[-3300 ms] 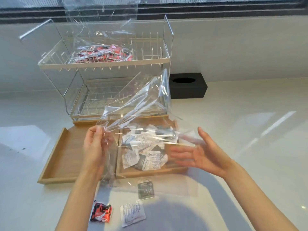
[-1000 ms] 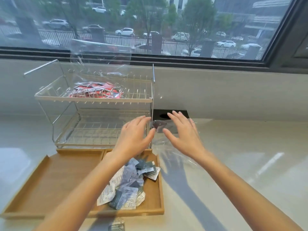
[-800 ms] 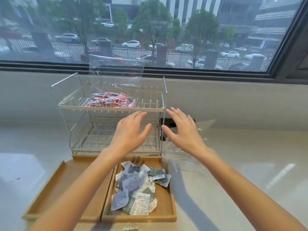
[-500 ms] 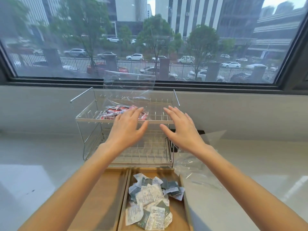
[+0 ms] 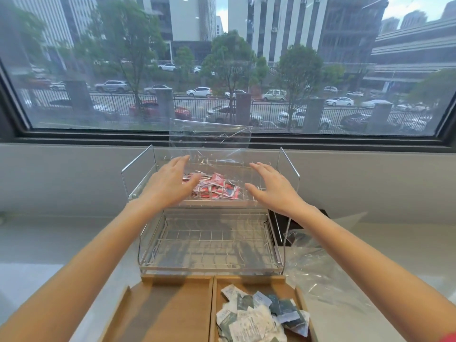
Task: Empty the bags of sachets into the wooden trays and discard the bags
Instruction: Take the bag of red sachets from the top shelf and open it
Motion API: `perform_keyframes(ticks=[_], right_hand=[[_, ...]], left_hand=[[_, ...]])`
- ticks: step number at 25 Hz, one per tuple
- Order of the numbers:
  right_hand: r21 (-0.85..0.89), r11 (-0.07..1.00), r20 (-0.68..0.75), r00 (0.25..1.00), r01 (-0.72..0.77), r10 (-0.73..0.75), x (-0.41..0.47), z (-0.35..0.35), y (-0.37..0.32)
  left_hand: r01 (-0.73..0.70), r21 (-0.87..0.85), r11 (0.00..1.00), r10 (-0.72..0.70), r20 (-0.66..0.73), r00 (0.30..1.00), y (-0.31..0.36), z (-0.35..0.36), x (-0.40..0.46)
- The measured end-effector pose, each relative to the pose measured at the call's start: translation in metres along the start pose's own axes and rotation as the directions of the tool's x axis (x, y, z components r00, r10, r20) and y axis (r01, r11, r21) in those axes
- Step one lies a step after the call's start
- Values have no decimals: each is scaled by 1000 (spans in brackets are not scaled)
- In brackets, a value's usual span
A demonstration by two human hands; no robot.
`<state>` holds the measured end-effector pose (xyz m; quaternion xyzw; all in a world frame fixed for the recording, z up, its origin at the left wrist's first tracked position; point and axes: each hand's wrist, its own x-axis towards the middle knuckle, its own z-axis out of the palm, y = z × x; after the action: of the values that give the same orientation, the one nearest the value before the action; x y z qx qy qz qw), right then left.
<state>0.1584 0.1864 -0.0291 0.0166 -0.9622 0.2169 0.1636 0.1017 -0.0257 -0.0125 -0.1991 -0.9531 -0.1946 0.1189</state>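
— Where are your hands right now?

— Both are up at the top shelf of the wire rack [image 5: 288,166]. My left hand [image 5: 170,183] is at the left end of the clear bag [image 5: 209,141], my right hand [image 5: 274,191] at the right end. The fingers of both are straight and a little spread, palms turned toward each other, and neither has closed on anything. I can't tell whether my fingertips are touching the plastic or just short of it.

— And the bag itself?

— It stands on the top shelf with its open mouth sticking up in front of the window. The red and white sachets [image 5: 214,187] lie heaped at the bottom of it, between my two hands.

— What about the trays?

— The two wooden trays sit side by side on the counter, butted against the foot of the rack. The left tray [image 5: 167,314] shows only bare wood. The right tray [image 5: 256,286] holds a pile of white and dark green sachets [image 5: 256,317].

— Anything else on the counter?

— An empty clear bag [image 5: 318,267] lies crumpled just to the right of the right tray and the rack. A black box [image 5: 281,225] sits behind it, partly hidden by the rack and my right forearm. The rack's lower shelf [image 5: 209,245] is bare wire.
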Motion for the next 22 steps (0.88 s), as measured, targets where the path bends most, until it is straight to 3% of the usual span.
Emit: perform_keyframes(ticks=[6, 12, 18, 22], right_hand=[[164, 958, 112, 969, -236, 220, 77, 24, 11], [137, 859, 326, 841, -493, 431, 138, 60, 35], [371, 690, 367, 780, -622, 506, 159, 80, 52], [365, 734, 289, 819, -573, 495, 161, 86, 54]], left_hand=[[200, -101, 975, -183, 159, 970, -51, 10, 71], [472, -237, 849, -375, 359, 855, -87, 44, 119], [530, -263, 806, -405, 407, 819, -102, 63, 133], [479, -387, 788, -365, 333, 869, -103, 64, 137]])
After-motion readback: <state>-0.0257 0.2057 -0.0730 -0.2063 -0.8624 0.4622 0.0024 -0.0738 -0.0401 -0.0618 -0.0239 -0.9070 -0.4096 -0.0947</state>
